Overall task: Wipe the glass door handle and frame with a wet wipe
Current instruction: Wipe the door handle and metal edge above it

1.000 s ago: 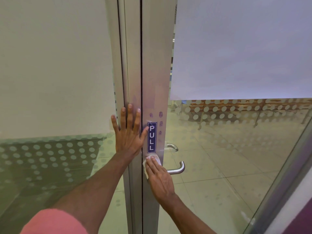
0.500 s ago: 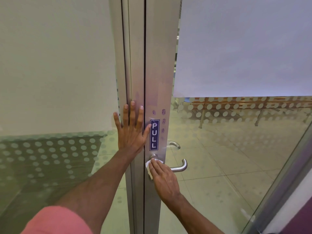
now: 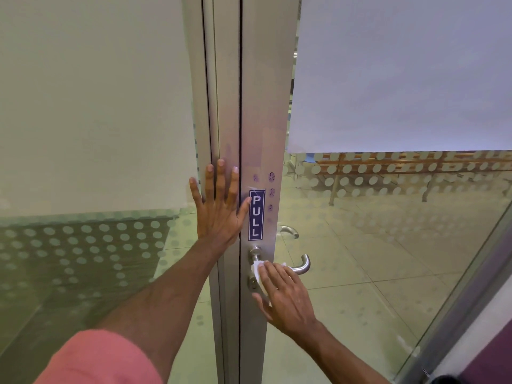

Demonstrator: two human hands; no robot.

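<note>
White wet wipe (image 3: 257,273) under right hand (image 3: 286,297) covers handle (image 3: 300,266) (frame-side end).

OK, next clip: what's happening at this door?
A person is cleaning a glass door. The right hand presses a white wet wipe onto the metal lever handle, close to where it joins the aluminium frame. The left hand lies flat and open against the frame, its thumb at the edge of the blue PULL sticker, apparently steadying the door.

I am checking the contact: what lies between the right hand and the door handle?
In the head view, a white wet wipe lies between the right hand and the door handle.
</note>
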